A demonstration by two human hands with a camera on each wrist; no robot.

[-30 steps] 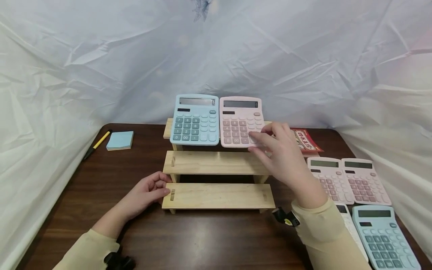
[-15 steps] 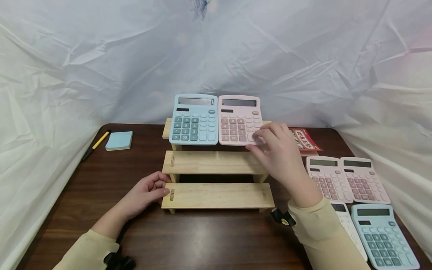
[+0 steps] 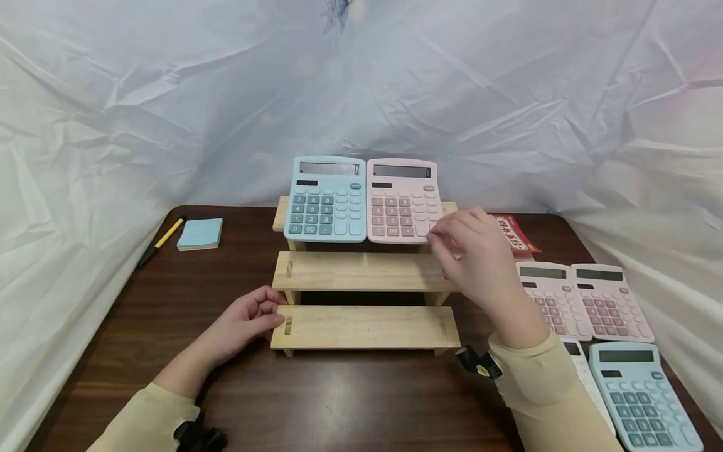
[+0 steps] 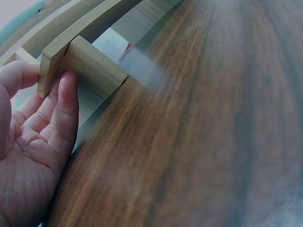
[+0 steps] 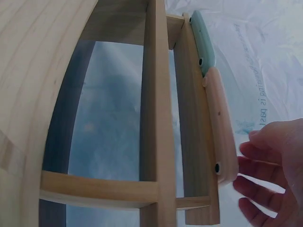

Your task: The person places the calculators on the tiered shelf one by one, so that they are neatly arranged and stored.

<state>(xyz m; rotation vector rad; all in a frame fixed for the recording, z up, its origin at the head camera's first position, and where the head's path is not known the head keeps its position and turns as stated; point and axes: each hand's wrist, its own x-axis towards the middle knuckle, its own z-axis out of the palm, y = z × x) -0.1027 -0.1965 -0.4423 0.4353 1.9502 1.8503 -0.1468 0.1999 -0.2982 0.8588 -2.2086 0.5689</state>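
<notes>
A three-tier wooden stand [image 3: 361, 271] sits mid-table. Its top tier carries a blue calculator [image 3: 326, 199] and a pink calculator [image 3: 403, 201], side by side and leaning back. My right hand [image 3: 449, 242] hovers just off the pink calculator's lower right corner with fingers loosely bent and holding nothing. In the right wrist view the fingers [image 5: 258, 168] lie a small gap away from the pink calculator's edge [image 5: 222, 137]. My left hand [image 3: 270, 316] grips the left end of the lowest tier. The left wrist view shows its thumb and fingers [image 4: 66, 94] around that plank end [image 4: 87, 64].
Two pink calculators [image 3: 584, 302], a blue one [image 3: 641, 392] and a partly hidden white one [image 3: 587, 376] lie at the right. A red packet [image 3: 513, 233] sits behind my right hand. Blue sticky notes [image 3: 199, 234] and a yellow pen [image 3: 164, 240] are at the back left.
My right hand has let go of the pink calculator's lower right corner and drawn back to the right. The calculator stays beside the blue one. My left hand has not moved.
</notes>
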